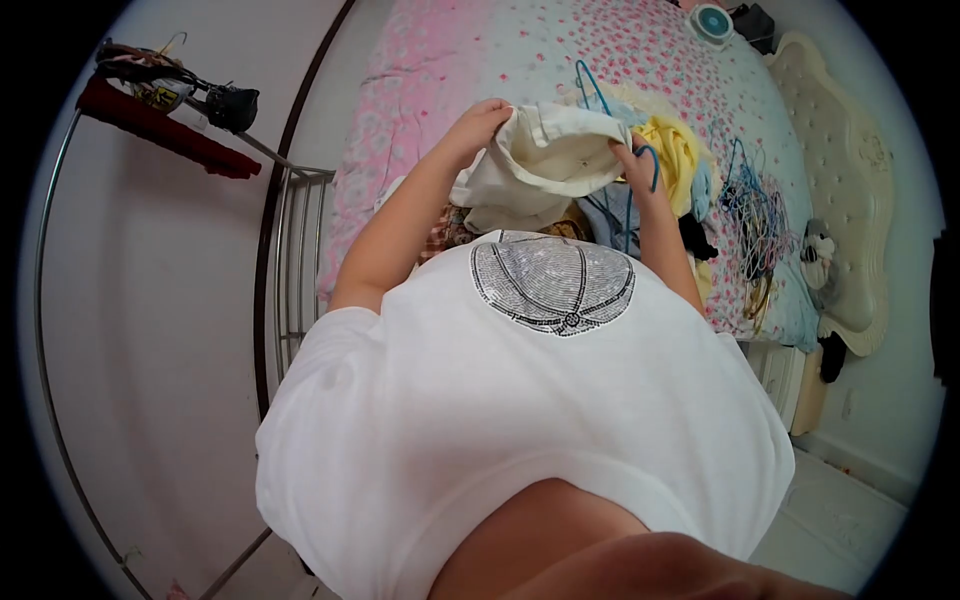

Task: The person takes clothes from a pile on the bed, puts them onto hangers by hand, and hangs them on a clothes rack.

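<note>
1. Gripping the rim of a cream-white garment (570,155), the left hand (485,127) has its fingers closed on a fold at one end.
2. On the opposite end, the right hand (634,165) is pinched narrow over the cloth. A blue hanger hook (655,168) curves just beside it; whether the fingers also hold that hanger, I cannot tell.
3. Stretched between the two hands, the garment gapes at the top, its inside showing, and its lower part hangs in front of the person's chest. The step in hand looks like spreading or straightening this piece. A next move would call for both grips to stay firm and the cloth to be kept clear of the hook.
4. Around and beneath it lie other clothes: yellow cloth (678,165) by the right forearm, plaid cloth (445,232) by the left, and black cloth (697,238) farther down. Another blue hanger (590,85) stands up behind.
5. Right of the pile, a tangle of hangers (752,210) rests on the flowered bed (420,90), near the padded headboard (850,180).
6. Far left, a dark red cloth (165,125) hangs over a metal rack (265,151).
</note>
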